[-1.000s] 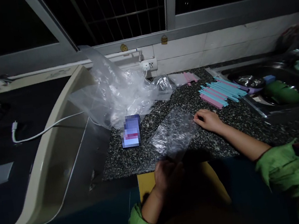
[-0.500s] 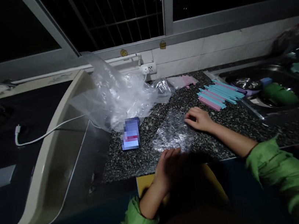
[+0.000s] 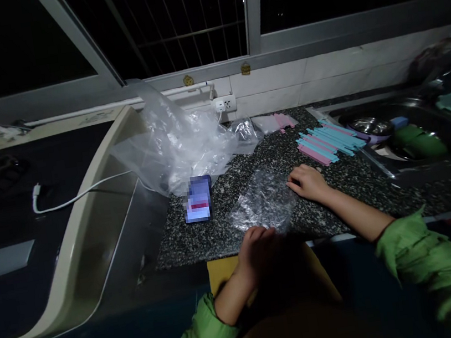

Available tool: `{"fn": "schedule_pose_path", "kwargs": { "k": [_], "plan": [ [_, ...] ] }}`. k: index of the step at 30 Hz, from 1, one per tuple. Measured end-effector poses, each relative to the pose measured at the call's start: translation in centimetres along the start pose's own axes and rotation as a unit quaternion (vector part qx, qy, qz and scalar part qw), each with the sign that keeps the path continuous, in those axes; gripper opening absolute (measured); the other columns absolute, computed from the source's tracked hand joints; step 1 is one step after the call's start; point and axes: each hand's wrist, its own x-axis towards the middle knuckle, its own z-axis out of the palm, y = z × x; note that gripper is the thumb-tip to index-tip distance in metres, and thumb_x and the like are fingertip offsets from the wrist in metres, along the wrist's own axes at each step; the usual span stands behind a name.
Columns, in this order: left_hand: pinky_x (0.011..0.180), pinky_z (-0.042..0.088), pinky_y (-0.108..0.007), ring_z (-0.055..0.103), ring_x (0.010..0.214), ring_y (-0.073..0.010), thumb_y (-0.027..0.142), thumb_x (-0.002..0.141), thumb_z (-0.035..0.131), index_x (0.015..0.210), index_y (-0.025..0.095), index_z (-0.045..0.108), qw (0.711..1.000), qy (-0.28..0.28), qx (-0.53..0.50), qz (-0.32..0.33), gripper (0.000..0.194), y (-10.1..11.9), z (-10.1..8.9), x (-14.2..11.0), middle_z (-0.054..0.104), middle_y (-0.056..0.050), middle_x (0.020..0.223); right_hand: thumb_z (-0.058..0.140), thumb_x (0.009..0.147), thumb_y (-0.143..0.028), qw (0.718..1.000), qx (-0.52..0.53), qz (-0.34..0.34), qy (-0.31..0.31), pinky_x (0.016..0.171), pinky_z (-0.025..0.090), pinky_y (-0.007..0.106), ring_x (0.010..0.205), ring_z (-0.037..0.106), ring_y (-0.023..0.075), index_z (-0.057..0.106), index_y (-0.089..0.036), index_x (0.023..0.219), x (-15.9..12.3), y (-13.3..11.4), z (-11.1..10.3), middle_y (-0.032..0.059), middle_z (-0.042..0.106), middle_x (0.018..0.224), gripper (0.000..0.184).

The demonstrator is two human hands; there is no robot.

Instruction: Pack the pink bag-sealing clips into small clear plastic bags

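Observation:
A crinkled clear plastic bag point(image 3: 261, 203) lies flat on the speckled dark countertop point(image 3: 202, 245) in front of me. My right hand point(image 3: 308, 182) is closed in a pinch at the bag's right edge. Down at the near edge, my left hand point(image 3: 257, 249) has its fingers curled over the bag; shadow hides part of its grip. Beyond my right hand is a spread of flat pink and light-blue strips point(image 3: 328, 142). A phone point(image 3: 198, 199) with a lit, blurred screen rests to the left of the bag.
A large heap of translucent plastic point(image 3: 191, 146) stands at the back left, beside smaller clear packets point(image 3: 243, 130) and pink strips point(image 3: 284, 121). To the right, a sink point(image 3: 375, 162) holds bowls and a green item point(image 3: 418, 142). A white cable point(image 3: 86, 193) crosses from the cream-edged appliance point(image 3: 76, 212).
My left hand has moved slightly forward over the bag's near edge. My right hand shifted left, then a little back to the right. The bag looks more bunched than before.

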Motion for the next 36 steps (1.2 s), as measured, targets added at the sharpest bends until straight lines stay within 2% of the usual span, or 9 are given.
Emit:
{"fn": "schedule_pose_path", "kwargs": {
  "k": [3, 6, 9, 13, 17, 21, 24, 29, 36],
  "plan": [
    [0.068, 0.038, -0.031, 0.05, 0.072, -0.0163, 0.016, 0.08, 0.053, 0.076, 0.02, 0.058, 1.0, 0.023, 0.005, 0.014, 0.007, 0.2, 0.0, 0.1, 0.061, -0.002, 0.076, 0.049, 0.081, -0.025, 1.0, 0.025, -0.013, -0.006, 0.067, 0.037, 0.032, 0.071, 0.049, 0.0199, 0.059, -0.019, 0.072, -0.1, -0.5, -0.2, 0.0065, 0.06, 0.071, 0.015],
    [0.07, 0.039, -0.032, 0.051, 0.073, -0.0167, 0.014, 0.08, 0.052, 0.071, 0.019, 0.056, 0.999, 0.038, 0.012, -0.005, 0.011, 0.2, -0.7, 0.4, 0.06, -0.003, 0.074, 0.047, 0.082, -0.027, 0.995, 0.07, -0.04, 0.052, 0.07, 0.039, 0.032, 0.074, 0.05, 0.0195, 0.06, -0.019, 0.076, -0.6, -1.3, -1.2, 0.0067, 0.061, 0.076, 0.016],
    [0.073, 0.04, -0.033, 0.051, 0.076, -0.0169, 0.014, 0.081, 0.05, 0.074, 0.018, 0.057, 0.998, 0.056, 0.013, -0.019, 0.011, 0.2, -1.5, 1.0, 0.061, -0.004, 0.078, 0.05, 0.082, -0.031, 0.983, 0.112, -0.114, 0.089, 0.071, 0.04, 0.032, 0.078, 0.051, 0.0187, 0.061, -0.019, 0.083, -2.4, -2.8, -2.4, 0.0067, 0.061, 0.079, 0.016],
    [0.078, 0.04, -0.033, 0.052, 0.078, -0.0163, 0.019, 0.084, 0.048, 0.081, 0.018, 0.058, 0.997, 0.081, 0.009, 0.0, 0.01, 0.8, -1.8, 2.0, 0.062, -0.004, 0.082, 0.054, 0.081, -0.038, 0.972, 0.085, -0.21, 0.065, 0.067, 0.038, 0.031, 0.077, 0.051, 0.0174, 0.062, -0.021, 0.093, -5.4, -5.1, -2.9, 0.0059, 0.061, 0.08, 0.022],
    [0.078, 0.04, -0.032, 0.053, 0.077, -0.0158, 0.029, 0.084, 0.048, 0.087, 0.018, 0.058, 0.995, 0.091, -0.039, 0.021, 0.015, 1.1, -1.9, 2.4, 0.063, -0.003, 0.085, 0.05, 0.083, -0.025, 0.973, 0.082, -0.196, 0.094, 0.064, 0.037, 0.029, 0.072, 0.05, 0.0154, 0.064, -0.022, 0.08, -6.2, -6.0, -2.4, 0.0035, 0.06, 0.07, 0.015],
    [0.081, 0.04, -0.036, 0.054, 0.086, -0.02, 0.049, 0.074, 0.057, 0.099, 0.019, 0.057, 0.991, 0.091, -0.097, 0.012, 0.04, -0.5, -2.1, 0.8, 0.063, -0.005, 0.096, 0.051, 0.083, -0.022, 0.973, 0.121, -0.16, 0.118, 0.064, 0.039, 0.029, 0.071, 0.051, 0.0151, 0.064, -0.021, 0.075, -6.1, -5.0, -3.0, 0.004, 0.059, 0.069, 0.015],
    [0.084, 0.04, -0.036, 0.052, 0.093, -0.0198, 0.038, 0.079, 0.055, 0.104, 0.019, 0.057, 0.989, 0.107, -0.098, -0.01, 0.032, -2.0, -1.9, -0.8, 0.062, -0.006, 0.101, 0.05, 0.083, -0.024, 0.974, 0.129, -0.152, 0.105, 0.065, 0.041, 0.029, 0.072, 0.052, 0.0155, 0.063, -0.021, 0.078, -6.6, -4.3, -3.4, 0.0046, 0.06, 0.071, 0.014],
    [0.083, 0.042, -0.036, 0.052, 0.094, -0.0197, 0.035, 0.079, 0.056, 0.107, 0.022, 0.057, 0.987, 0.092, -0.13, -0.027, 0.032, -2.4, -1.3, -1.6, 0.061, -0.007, 0.102, 0.053, 0.081, -0.037, 0.969, 0.086, -0.231, 0.038, 0.068, 0.039, 0.031, 0.076, 0.052, 0.0175, 0.062, -0.022, 0.095, -8.1, -5.7, -2.5, 0.0053, 0.063, 0.081, 0.022],
    [0.094, 0.036, -0.044, 0.049, 0.106, -0.0245, 0.047, 0.068, 0.064, 0.117, 0.019, 0.052, 0.987, 0.074, -0.14, 0.022, 0.058, -3.3, -2.6, -1.8, 0.057, -0.011, 0.114, 0.046, 0.085, -0.018, 0.976, 0.076, -0.195, 0.064, 0.064, 0.037, 0.027, 0.067, 0.049, 0.0127, 0.061, -0.022, 0.074, -8.4, -7.9, -1.1, 0.0009, 0.061, 0.069, 0.02]
  ]
}}
